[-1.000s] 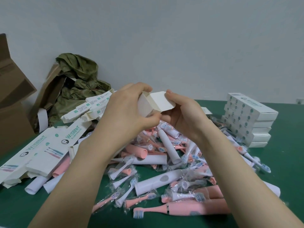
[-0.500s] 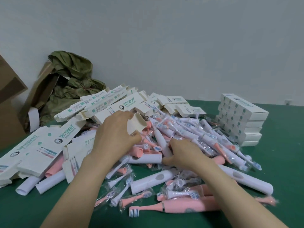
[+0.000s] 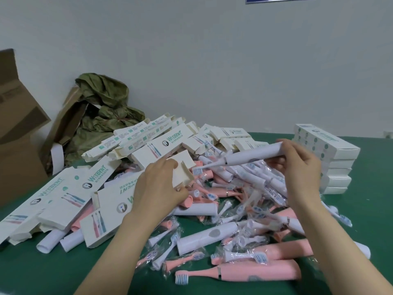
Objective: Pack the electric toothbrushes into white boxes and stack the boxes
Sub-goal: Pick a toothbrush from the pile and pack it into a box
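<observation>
One white toothbrush (image 3: 251, 155) juts leftward from right hand (image 3: 297, 167) (grip at base).

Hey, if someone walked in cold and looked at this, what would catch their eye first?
Probably the big heap of pink and white toothbrushes sprawled across the middle of the green table. Above it, the right hand grips a white toothbrush while the left hand holds an open white box. A neat stack of closed boxes stands at the right.

White toothbrush (image 3: 253, 156) tilted, bristles near open box (image 3: 181, 172); closed boxes (image 3: 328, 151) stacked right.
</observation>
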The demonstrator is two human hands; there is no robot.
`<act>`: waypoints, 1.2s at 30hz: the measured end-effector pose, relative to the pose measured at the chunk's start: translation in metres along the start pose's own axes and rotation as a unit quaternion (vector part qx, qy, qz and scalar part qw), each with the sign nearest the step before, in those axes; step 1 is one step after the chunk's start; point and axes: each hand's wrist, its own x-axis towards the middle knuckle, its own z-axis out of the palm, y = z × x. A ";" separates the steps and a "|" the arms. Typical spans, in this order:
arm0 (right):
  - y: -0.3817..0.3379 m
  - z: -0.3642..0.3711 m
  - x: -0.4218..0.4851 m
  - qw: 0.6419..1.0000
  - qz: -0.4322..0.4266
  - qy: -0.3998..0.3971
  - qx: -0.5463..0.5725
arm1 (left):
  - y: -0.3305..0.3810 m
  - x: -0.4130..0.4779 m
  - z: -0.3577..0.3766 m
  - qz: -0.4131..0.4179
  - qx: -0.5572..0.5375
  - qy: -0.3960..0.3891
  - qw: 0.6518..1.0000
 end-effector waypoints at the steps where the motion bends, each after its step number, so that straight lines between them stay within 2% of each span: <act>1: -0.003 0.002 0.000 0.998 0.035 -0.014 0.047 | -0.001 0.001 0.000 -0.002 -0.004 0.003 1.000; 3: -0.006 0.008 -0.002 0.994 0.068 -0.043 0.078 | 0.000 0.001 -0.001 -0.005 -0.017 0.012 1.000; 6: -0.007 0.012 -0.007 0.996 0.044 -0.050 0.055 | 0.002 -0.002 -0.004 0.003 -0.042 0.022 0.999; 9: -0.009 0.011 -0.012 0.998 -0.030 -0.042 -0.031 | 0.006 -0.006 -0.006 0.017 -0.071 0.032 0.997; 12: -0.008 0.013 -0.018 0.985 -0.109 -0.034 -0.130 | 0.010 -0.008 -0.005 0.024 -0.092 0.032 0.995; 15: -0.010 0.016 -0.021 0.975 -0.152 -0.030 -0.156 | 0.013 -0.008 -0.002 0.035 -0.094 0.027 0.995; 19: -0.007 0.030 -0.029 0.985 -0.068 -0.122 -0.097 | 0.028 -0.001 0.002 0.072 -0.116 0.059 0.989; 21: -0.002 0.038 -0.037 0.982 -0.077 -0.141 -0.102 | 0.035 0.001 0.005 0.090 -0.113 0.083 0.986; 23: 0.001 0.042 -0.045 0.968 -0.163 -0.121 -0.150 | 0.038 0.000 0.008 0.096 -0.114 0.112 0.982; 26: 0.007 0.047 -0.052 0.913 -0.323 -0.111 -0.224 | 0.042 -0.005 0.009 0.092 -0.142 0.134 0.976; 28: 0.013 0.053 -0.063 0.885 -0.351 -0.170 -0.253 | 0.040 -0.008 0.007 0.097 -0.156 0.140 0.973; 31: 0.018 0.059 -0.075 0.862 -0.308 -0.284 -0.285 | 0.031 -0.011 0.006 0.072 -0.170 0.129 0.974; 33: 0.013 0.056 -0.071 0.879 -0.274 -0.299 -0.250 | 0.027 -0.011 0.004 0.066 -0.161 0.132 0.976; 36: 0.004 0.045 -0.039 0.957 -0.158 -0.161 -0.182 | 0.027 -0.011 0.002 0.090 -0.149 0.142 0.974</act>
